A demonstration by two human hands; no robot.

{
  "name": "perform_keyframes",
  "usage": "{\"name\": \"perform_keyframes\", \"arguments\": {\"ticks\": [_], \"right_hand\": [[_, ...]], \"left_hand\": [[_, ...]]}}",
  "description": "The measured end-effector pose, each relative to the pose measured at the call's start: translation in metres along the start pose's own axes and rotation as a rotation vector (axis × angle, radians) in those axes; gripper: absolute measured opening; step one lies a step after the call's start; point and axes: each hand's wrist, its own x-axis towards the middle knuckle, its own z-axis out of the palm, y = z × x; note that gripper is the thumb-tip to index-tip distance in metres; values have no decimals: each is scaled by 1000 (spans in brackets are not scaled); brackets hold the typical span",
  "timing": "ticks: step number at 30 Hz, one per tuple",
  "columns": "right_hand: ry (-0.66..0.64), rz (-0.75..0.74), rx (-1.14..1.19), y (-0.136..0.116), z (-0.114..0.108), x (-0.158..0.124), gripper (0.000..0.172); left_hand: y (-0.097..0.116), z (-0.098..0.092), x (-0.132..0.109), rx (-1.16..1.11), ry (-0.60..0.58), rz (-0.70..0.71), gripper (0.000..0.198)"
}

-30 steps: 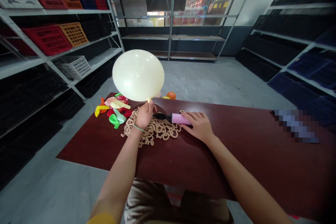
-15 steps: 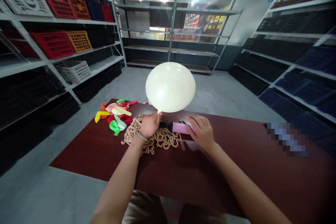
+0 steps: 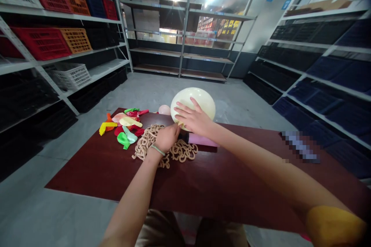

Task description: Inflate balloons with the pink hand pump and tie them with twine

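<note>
A large inflated pale yellow balloon (image 3: 206, 100) sits above the far side of the dark red table (image 3: 232, 185). My left hand (image 3: 167, 139), with a green band at its wrist, is closed in a pinch at the balloon's neck. My right hand (image 3: 195, 117) lies against the front of the balloon, fingers spread, and partly covers it. Below it a pink balloon pump (image 3: 202, 140) with a black end lies on the table, partly hidden by my right wrist. Under and around my left hand is a heap of beige, curly cord-like pieces (image 3: 185, 152).
Left of the heap lie several uninflated balloons (image 3: 127, 139) in mixed colours. A small pale pink round balloon (image 3: 164, 109) shows at the far edge. On the right side is a blurred-out flat object (image 3: 300, 146). Shelves with crates (image 3: 43, 42) line the room.
My right hand has left the pump and moved up and left onto the balloon. The balloon appears lower, closer to the table. My left hand stays at its neck. The view has shifted slightly.
</note>
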Motion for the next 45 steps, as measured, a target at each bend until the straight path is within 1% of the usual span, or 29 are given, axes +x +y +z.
{"name": "perform_keyframes", "arguments": {"ticks": [4,6,10,11,13,15,16,18,21,23,25,29,31,33,36,38,41,43,45], "right_hand": [[-30,51,-2,8,18,-4,42],[-38,74,-2,7,23,-6,41],[-20,78,21,4,29,-4,28],[-16,68,21,5,30,-4,26],[-11,36,3,9,31,-4,25],[-13,-13,-34,14,30,-5,27],[-12,-35,-57,16,28,-5,28],[-8,-76,-101,21,23,-6,31],[-10,-122,-146,25,13,-7,37],[-19,-146,-155,26,7,-8,39],[-22,-161,-155,27,3,-10,39],[-20,-168,-130,27,-3,-11,40],[-24,-177,-119,28,-8,-10,42],[-27,-202,-121,31,-15,-9,44],[-19,-231,-113,36,-28,-5,48],[7,-227,-83,37,-37,-1,54],[69,-193,-42,29,-44,3,60],[107,-166,-19,17,-42,4,62],[136,-127,11,-1,-32,3,58]], "left_hand": [[0,1,2,30,7,-37,24],[-1,1,2,102,-48,-34,24],[-1,-1,4,340,-228,2,34],[-1,-2,4,366,-245,3,36],[0,-3,5,361,-240,-13,38],[1,-3,6,280,-202,-67,41],[1,-3,7,202,-181,-117,42],[1,-2,9,-26,-172,-250,42],[0,-3,11,-410,-231,-440,32],[-2,-4,12,-566,-248,-499,26],[-3,-5,12,-645,-225,-519,25],[-4,-9,12,-714,-155,-537,24],[-3,-13,13,-704,-159,-540,25],[2,-19,15,-675,-195,-536,25],[13,-29,19,-614,-267,-466,24],[18,-35,23,-565,-262,-378,26],[12,-41,27,-524,-153,-287,30],[-1,-44,27,-493,-65,-274,31],[-19,-47,24,-442,11,-280,32]]}}
